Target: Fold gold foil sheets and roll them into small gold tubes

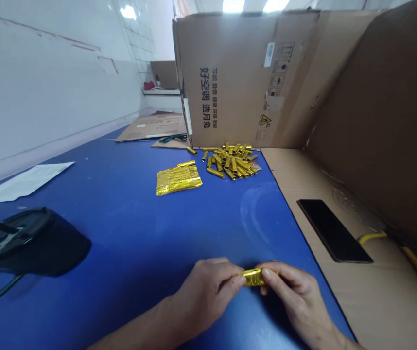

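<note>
A large cardboard carton (pixel 245 80) stands open behind the blue bench (pixel 128 228), and a black phone (pixel 334 231) lies on a cardboard sheet (pixel 285 180) along the bench's right side. On the bench sit a heap of gold foil tubes (pixel 230 160) and, just beside it, a flat stack of gold foil (pixel 177 180). Nearer the viewer, the left hand (pixel 206 296) and right hand (pixel 296 296) each pinch one end of a small gold foil roll (pixel 254 277), in a narrow fingertip grip, holding it just above the bench between them.

Shiny, crinkly gold foil is seen on the small roll (pixel 254 277) and the flat pile (pixel 178 180). Dull, rough card is seen on the brown box (pixel 245 82).
</note>
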Available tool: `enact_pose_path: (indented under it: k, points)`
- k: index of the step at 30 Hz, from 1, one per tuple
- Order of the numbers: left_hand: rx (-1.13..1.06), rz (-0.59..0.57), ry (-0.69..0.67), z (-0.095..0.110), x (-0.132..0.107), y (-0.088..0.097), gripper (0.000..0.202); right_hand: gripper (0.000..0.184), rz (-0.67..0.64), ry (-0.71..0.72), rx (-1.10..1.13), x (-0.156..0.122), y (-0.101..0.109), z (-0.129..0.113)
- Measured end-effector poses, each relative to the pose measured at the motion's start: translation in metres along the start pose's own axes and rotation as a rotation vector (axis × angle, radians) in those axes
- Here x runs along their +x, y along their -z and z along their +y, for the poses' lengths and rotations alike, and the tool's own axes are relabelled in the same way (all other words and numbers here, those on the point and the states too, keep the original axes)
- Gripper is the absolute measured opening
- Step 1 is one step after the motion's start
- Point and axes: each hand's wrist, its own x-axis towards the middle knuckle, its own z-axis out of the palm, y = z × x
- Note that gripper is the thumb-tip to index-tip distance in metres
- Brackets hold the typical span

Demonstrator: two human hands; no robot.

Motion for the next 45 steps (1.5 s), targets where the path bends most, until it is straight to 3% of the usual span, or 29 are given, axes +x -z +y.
enact_pose_path:
  k: [5,8,14,20,29,36,45]
  points:
    - [-0.099,0.049,0.147,-0.006,0.003,-0.002,0.024,0.024,-0.058,0.092,-0.095,0.001,0.001,-0.004]
    - [-0.148,0.04,0.16,-0.008,0.003,-0.005,0.026,0.026,-0.059,0.128,-0.135,0.002,0.001,-0.005]
    - [-0.081,0.035,0.029,-0.005,0.0,-0.004,0.025,0.024,-0.06,0.152,-0.154,0.002,0.001,-0.006]
    - [0.18,0.004,-0.136,-0.01,0.0,-0.003,0.021,0.02,-0.093,0.197,-0.187,0.002,0.002,-0.002]
    - [0.516,0.161,-0.252,-0.022,0.005,-0.009,0.019,0.021,-0.077,0.515,-0.53,0.01,0.0,0.007]
    - [0.656,0.064,-0.249,-0.029,0.009,-0.011,0.017,0.029,-0.128,0.489,-0.789,0.011,-0.004,0.007]
    - [0.782,-0.04,-0.231,-0.021,0.007,-0.009,0.011,0.029,-0.124,0.547,-0.837,0.008,-0.007,0.012]
